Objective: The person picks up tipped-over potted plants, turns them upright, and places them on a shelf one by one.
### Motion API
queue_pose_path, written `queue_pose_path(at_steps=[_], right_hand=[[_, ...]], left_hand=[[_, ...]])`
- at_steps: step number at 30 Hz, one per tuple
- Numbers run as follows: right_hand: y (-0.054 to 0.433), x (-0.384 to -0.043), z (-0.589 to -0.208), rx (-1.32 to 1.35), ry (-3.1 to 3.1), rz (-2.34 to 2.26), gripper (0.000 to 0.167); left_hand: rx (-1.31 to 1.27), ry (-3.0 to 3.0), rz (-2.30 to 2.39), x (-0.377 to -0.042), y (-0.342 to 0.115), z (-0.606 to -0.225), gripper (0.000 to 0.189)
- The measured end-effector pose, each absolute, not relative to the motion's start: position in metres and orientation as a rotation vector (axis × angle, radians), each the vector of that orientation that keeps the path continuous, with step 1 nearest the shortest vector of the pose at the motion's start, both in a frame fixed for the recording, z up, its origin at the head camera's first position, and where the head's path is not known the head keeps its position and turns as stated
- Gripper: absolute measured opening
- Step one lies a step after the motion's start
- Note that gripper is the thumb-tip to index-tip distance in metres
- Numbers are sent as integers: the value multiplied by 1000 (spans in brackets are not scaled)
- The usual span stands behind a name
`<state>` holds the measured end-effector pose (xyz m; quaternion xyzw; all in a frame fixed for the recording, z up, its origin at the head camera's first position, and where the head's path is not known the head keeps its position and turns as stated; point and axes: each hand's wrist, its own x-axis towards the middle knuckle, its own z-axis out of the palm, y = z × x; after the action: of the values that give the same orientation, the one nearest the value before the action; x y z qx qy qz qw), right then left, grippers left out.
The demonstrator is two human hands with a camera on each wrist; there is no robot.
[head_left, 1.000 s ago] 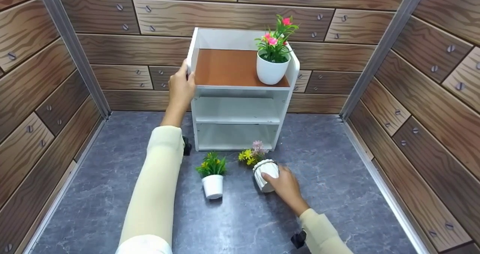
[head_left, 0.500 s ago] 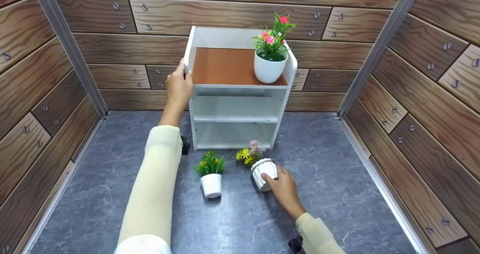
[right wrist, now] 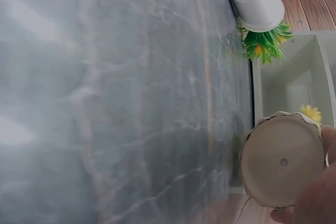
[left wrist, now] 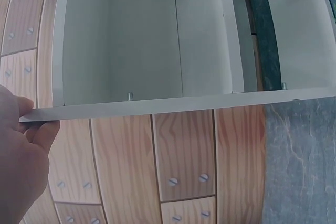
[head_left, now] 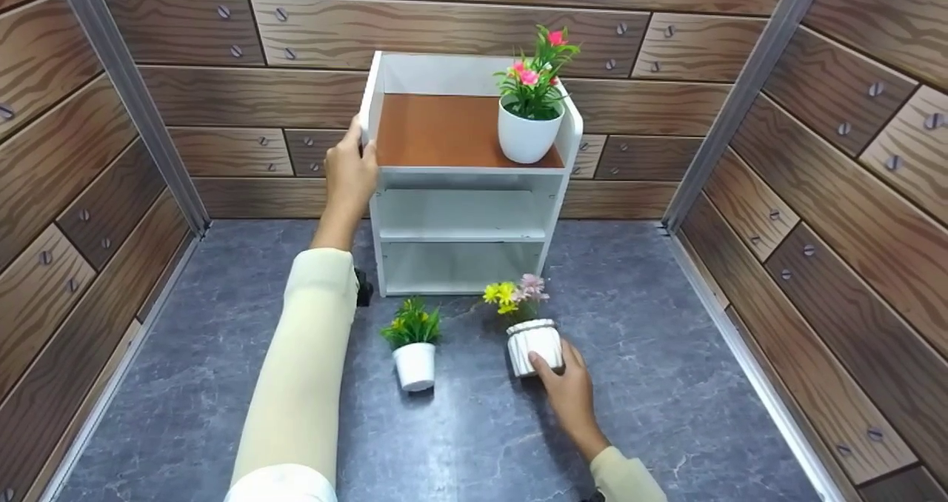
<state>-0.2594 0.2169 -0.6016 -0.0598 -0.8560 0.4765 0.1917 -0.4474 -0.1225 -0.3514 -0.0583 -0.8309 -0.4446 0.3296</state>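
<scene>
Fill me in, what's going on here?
A person's right grip holds a ribbed white pot with yellow and pale pink flowers in front of a white shelf; their left grip holds the shelf's side panel. A pink-flowered pot stands on the shelf's top, while another potted plant is on the floor.

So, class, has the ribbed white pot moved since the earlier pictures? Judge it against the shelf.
Yes. In the head view, the ribbed white pot, held in the right hand, has shifted slightly right relative to the white shelf and tipped more upright.
</scene>
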Motion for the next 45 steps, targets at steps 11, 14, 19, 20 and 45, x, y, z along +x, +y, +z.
queue_pose_path(at_steps=[11, 14, 19, 20, 45], right_hand=[[226, -247, -600, -204, -2484, 1380, 80], [227, -244, -598, -214, -2519, 1391, 86], [228, -242, -598, -245, -2540, 1396, 93], [228, -241, -599, -252, -2544, 1388, 93], [214, -243, -617, -251, -2509, 1411, 93]], left_hand=[[-146, -2181, -1159, -447, -122, -353, 44], [-150, -2171, -1162, -447, -122, -353, 42], [-158, -2164, -1192, -446, -122, -351, 44], [-153, -2169, -1191, -446, -122, -351, 45], [-140, -2179, -1172, -446, -123, -351, 47]])
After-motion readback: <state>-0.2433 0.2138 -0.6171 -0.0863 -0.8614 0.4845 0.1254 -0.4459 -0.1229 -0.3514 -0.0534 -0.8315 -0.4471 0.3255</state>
